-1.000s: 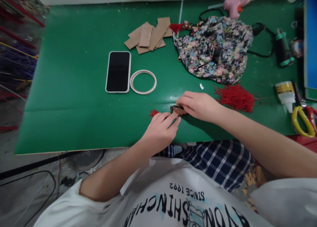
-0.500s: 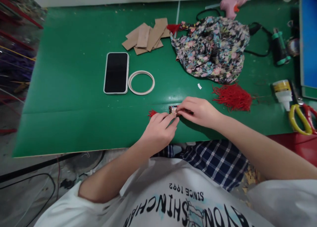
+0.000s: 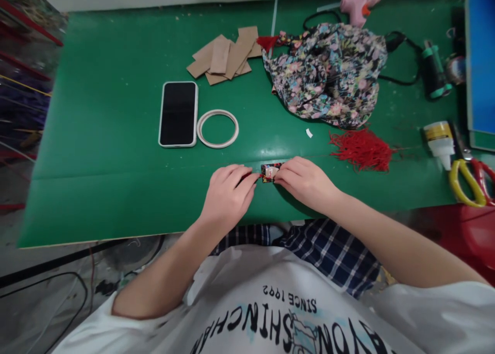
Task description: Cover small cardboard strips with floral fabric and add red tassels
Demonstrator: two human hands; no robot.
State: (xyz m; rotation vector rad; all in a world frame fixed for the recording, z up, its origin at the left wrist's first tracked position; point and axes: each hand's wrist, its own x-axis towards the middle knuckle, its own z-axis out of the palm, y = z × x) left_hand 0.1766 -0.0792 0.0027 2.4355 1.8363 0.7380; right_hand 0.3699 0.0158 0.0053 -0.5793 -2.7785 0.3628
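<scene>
A small fabric-wrapped piece (image 3: 269, 172), dark with red and floral print, lies on the green table (image 3: 116, 153) near its front edge. My right hand (image 3: 305, 181) pinches its right end with the fingertips. My left hand (image 3: 228, 194) presses on its left end and covers the small red tassel that showed there earlier. A loose bunch of red tassel threads (image 3: 361, 150) lies to the right of my right hand.
A phone (image 3: 178, 113) and a white ring (image 3: 217, 128) lie behind my left hand. Cardboard strips (image 3: 224, 55), floral cloth (image 3: 328, 70) and a pink glue gun (image 3: 358, 3) sit farther back. A glue bottle (image 3: 439, 140) and yellow-handled scissors (image 3: 466, 181) are at the right.
My left hand has slid left and forward, now hiding the small red tassel. My right hand stays on the small piece, which has shifted slightly left.
</scene>
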